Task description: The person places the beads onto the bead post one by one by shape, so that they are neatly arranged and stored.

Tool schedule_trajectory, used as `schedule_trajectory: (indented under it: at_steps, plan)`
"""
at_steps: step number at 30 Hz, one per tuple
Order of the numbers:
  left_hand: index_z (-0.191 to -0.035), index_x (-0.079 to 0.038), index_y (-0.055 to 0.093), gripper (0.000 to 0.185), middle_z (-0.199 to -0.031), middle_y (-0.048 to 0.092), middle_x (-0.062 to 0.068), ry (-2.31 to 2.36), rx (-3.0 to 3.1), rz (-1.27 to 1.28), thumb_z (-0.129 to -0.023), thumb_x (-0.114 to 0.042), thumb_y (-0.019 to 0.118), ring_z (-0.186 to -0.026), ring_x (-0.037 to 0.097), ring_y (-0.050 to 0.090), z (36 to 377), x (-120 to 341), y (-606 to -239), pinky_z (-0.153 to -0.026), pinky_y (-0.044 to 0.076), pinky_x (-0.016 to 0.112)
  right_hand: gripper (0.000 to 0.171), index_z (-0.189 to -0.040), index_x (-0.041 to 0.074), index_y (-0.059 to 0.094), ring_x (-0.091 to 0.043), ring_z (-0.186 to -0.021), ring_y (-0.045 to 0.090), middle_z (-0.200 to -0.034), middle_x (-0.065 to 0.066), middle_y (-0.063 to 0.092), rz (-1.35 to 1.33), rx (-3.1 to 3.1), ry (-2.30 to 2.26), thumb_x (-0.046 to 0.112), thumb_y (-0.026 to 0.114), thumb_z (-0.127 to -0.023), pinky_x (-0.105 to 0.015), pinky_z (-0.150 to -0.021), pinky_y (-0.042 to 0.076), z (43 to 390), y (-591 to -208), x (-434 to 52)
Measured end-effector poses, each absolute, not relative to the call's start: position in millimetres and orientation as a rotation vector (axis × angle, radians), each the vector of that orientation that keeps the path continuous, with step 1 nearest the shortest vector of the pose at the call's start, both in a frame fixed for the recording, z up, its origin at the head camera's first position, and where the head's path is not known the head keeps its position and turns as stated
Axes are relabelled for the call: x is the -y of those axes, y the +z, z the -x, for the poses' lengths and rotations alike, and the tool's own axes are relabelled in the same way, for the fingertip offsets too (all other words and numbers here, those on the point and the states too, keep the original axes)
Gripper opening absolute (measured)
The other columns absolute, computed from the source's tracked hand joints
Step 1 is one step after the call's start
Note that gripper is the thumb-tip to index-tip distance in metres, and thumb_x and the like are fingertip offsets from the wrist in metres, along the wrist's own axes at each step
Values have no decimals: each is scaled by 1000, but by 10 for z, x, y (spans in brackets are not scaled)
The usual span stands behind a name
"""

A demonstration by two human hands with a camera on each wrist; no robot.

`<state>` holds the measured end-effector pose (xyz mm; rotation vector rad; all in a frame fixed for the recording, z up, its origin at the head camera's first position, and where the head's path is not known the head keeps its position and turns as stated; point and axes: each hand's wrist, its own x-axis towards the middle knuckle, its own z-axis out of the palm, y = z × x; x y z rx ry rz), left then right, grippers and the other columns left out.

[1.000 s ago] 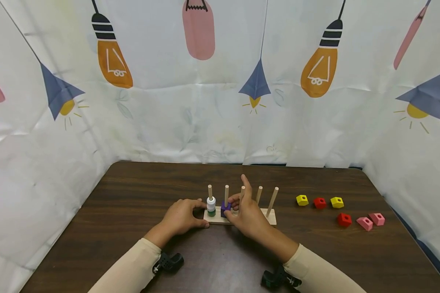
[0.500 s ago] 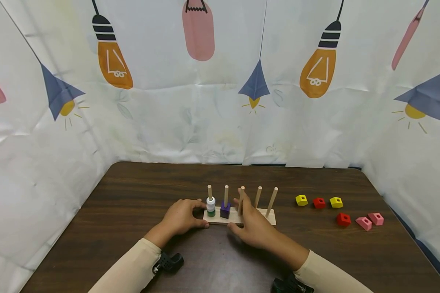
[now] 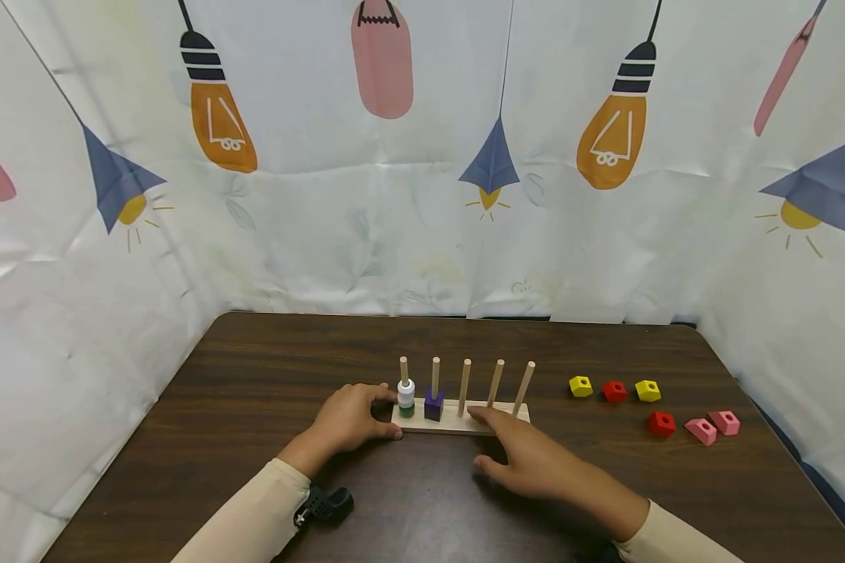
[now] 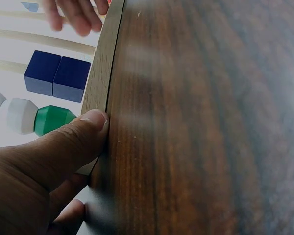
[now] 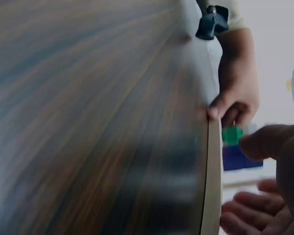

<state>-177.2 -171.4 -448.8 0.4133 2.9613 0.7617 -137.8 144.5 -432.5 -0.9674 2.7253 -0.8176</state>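
Observation:
A pale wooden peg board (image 3: 451, 424) with several upright pegs lies on the table. Its left end is pinched by my left hand (image 3: 348, 418), thumb along the front edge. The leftmost peg carries a green bead (image 4: 54, 120) at the bottom with white beads (image 3: 405, 389) above. Two dark purple-blue cubes (image 4: 71, 81) are stacked on the second peg. The remaining pegs, such as the middle peg (image 3: 464, 387), are bare. My right hand (image 3: 535, 461) holds nothing; its loosely extended fingers are by the front right part of the board.
To the right lie yellow blocks (image 3: 648, 391), red blocks (image 3: 662, 424) and pink blocks (image 3: 724, 422), each with a hole. The brown wood-grain table (image 3: 289, 352) is backed by a white printed curtain (image 3: 310, 234).
My right hand has let go of the purple cubes and moved right and toward me, away from the second peg. The left hand stays at the board's left end.

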Motion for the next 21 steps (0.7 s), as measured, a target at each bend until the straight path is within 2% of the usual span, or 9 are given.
schedule_trajectory:
  at_steps: [4,10,17,21]
  plan:
    - [-118,-27,78,52,-137,65,9,761,-2961,-410,-71,-44,93,-126,39,59,1772,1711,-4486,-101,45,58,53,-144,10,54,-25,-130,56,-141,-6,59,1041,-2749,-774,25,73,-97,-51,-104,47,1368,-4335,-1655]
    - [-118,-28,78,52,-136,66,8,761,-2966,-419,-71,-44,94,-125,39,60,1771,1707,-4482,-100,46,57,42,-134,11,62,-23,-121,62,-130,-1,65,1105,-2858,-759,23,75,-96,-48,-98,51,1374,-4378,-2004]
    - [-117,-28,78,52,-135,66,8,760,-2968,-423,-70,-44,94,-124,38,61,1776,1704,-4481,-99,47,57,43,-128,13,67,-20,-115,64,-124,5,67,951,-3029,-724,19,82,-89,-47,-93,54,1384,-4393,-2433]
    - [-117,-28,78,52,-135,66,8,757,-2966,-416,-71,-44,94,-124,38,61,1773,1705,-4482,-99,47,56,42,-127,11,68,-26,-112,66,-122,0,68,825,-3104,-726,17,83,-88,-51,-90,55,1388,-4358,-2673]
